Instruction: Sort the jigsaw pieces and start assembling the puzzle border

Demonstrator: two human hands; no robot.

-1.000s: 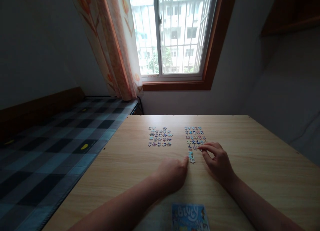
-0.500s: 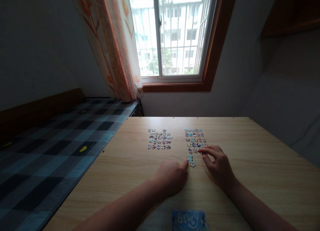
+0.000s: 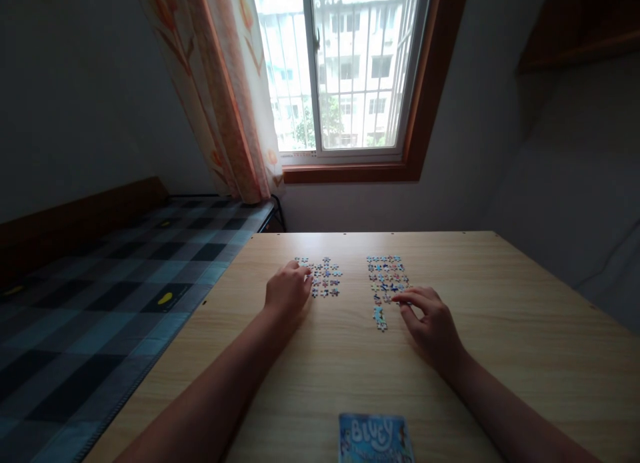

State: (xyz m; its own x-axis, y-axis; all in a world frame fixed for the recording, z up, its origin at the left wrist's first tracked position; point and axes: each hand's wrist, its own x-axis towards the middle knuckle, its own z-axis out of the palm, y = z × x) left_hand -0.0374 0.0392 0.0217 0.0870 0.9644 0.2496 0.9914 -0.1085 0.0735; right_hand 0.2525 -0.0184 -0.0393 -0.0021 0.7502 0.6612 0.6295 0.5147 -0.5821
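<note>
Small jigsaw pieces lie in two groups on the wooden table. My left hand reaches over the near left side of the loose pieces, covering some of them. Its fingers are bent together at the pieces, and what they hold, if anything, is hidden. In the right group, the pieces sit close together in rows. At its lower edge, my right hand pinches a puzzle piece, thumb and forefinger together at the tips. Just left of that hand, a short joined strip of pieces extends toward me.
A blue box marked "Bluey" lies at the near edge of view on the table. Left of the table stands a bed with a checked cover. A window with a curtain is behind.
My left hand has moved left and away from me, from the short strip to the loose pieces. My right hand stays at the lower edge of the right group. The view has shifted slightly.
</note>
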